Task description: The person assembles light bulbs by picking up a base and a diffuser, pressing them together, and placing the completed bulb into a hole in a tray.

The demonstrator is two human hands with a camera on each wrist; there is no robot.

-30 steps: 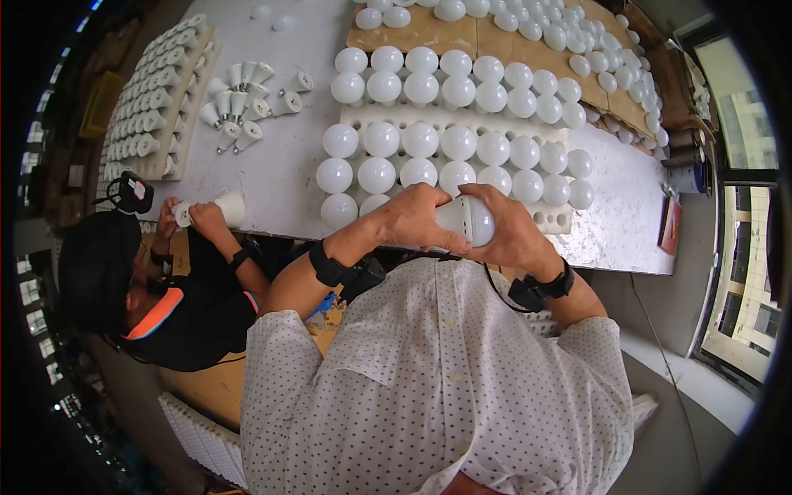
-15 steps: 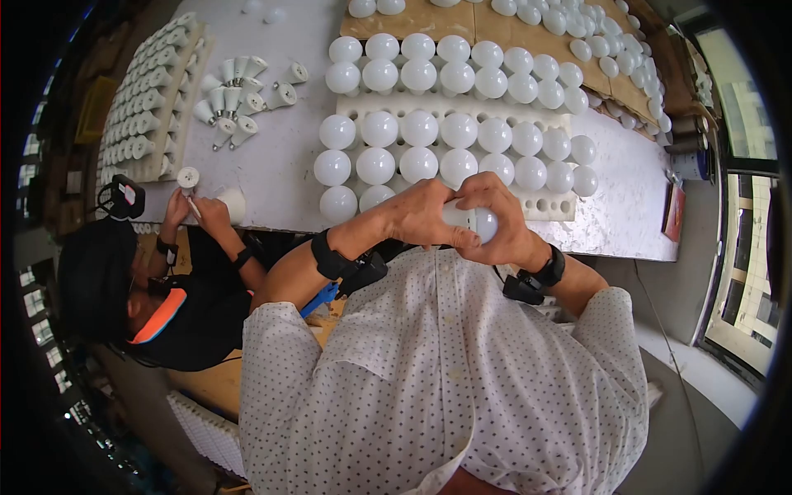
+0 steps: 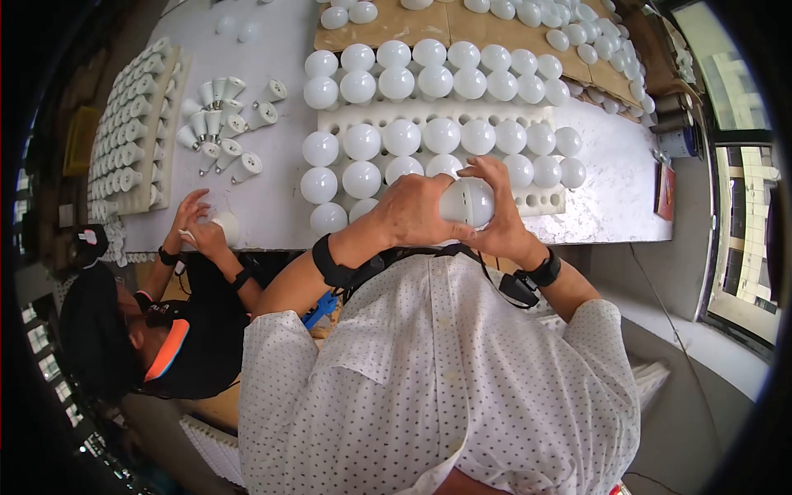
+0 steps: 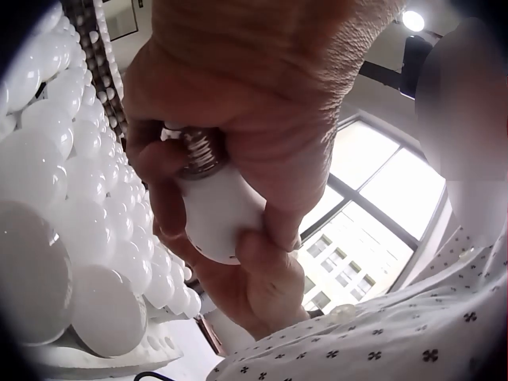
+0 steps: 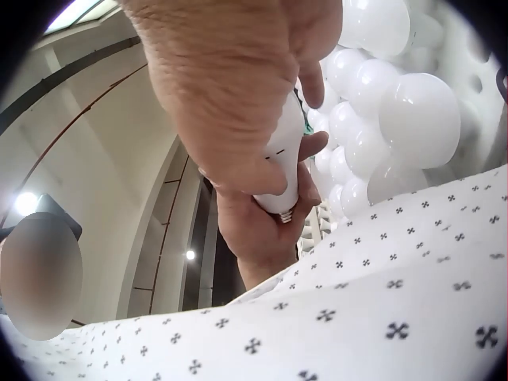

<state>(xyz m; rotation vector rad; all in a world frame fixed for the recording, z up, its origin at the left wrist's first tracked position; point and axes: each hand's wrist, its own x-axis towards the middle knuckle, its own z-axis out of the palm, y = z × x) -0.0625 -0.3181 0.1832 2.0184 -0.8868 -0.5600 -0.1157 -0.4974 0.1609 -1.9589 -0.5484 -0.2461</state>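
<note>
Both hands meet at one white light bulb (image 3: 469, 203), held level in front of the chest, its round dome toward the right. My left hand (image 3: 412, 208) grips the bulb's base end; in the left wrist view its fingers curl round the metal screw cap (image 4: 203, 154) and the white body (image 4: 218, 210). My right hand (image 3: 500, 216) holds the dome end between thumb and fingers, and in the right wrist view a thumb lies along the white body (image 5: 282, 151). Just beyond the hands, rows of domed bulbs (image 3: 402, 137) stand in a white foam tray (image 3: 544, 202).
Loose bulb bases (image 3: 213, 124) lie on the table (image 3: 272, 198) at the left, near an upright rack of bases (image 3: 132, 132). Another person's hands (image 3: 202, 231) work at the left edge. More domes lie on cardboard (image 3: 470, 26) at the back; a window (image 3: 742, 231) is at the right.
Both hands stay on the bulb, while the right fingers have shifted their hold on the dome. The head view has moved slightly. The other person's hands have lowered the base seen raised half a second ago.
</note>
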